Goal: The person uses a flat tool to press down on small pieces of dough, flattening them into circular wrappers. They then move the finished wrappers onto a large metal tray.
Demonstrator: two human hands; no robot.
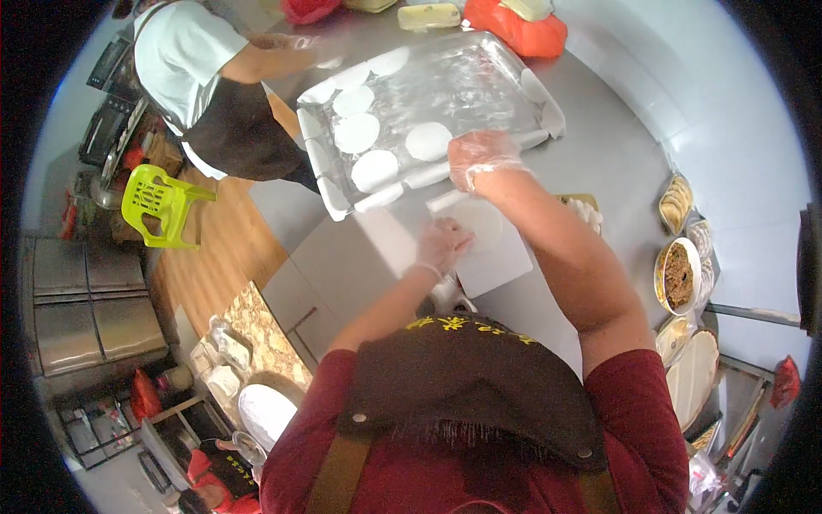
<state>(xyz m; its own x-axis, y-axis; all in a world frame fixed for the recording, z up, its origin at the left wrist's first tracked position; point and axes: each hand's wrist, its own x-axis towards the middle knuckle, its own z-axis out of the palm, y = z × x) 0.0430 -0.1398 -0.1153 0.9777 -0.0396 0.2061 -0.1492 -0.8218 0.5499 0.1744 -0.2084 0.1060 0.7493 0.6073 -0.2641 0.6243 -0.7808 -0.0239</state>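
My right hand (483, 157), in a clear plastic glove, is over the near edge of a large metal tray (462, 83) dusted with white powder. Beside its fingers a round white dough sheet (428, 141) lies flat in the tray; what the hand holds, if anything, is hidden. My left hand (444, 244), gloved too and blurred, is at the left edge of a thin round dough sheet (483, 225) on a white board (494, 266). More dough rounds (375, 171) lie at the tray's left side, and several hang over its rim. A white bar-like piece (447, 200) is between board and tray.
Across the table at upper left stands a person (186, 70) with gloved hands. Red bags (520, 29) lie behind the tray. A bowl of brown filling (677, 273) and a container of dumplings (675, 204) are at right. A green plastic stool (160, 205) stands at left.
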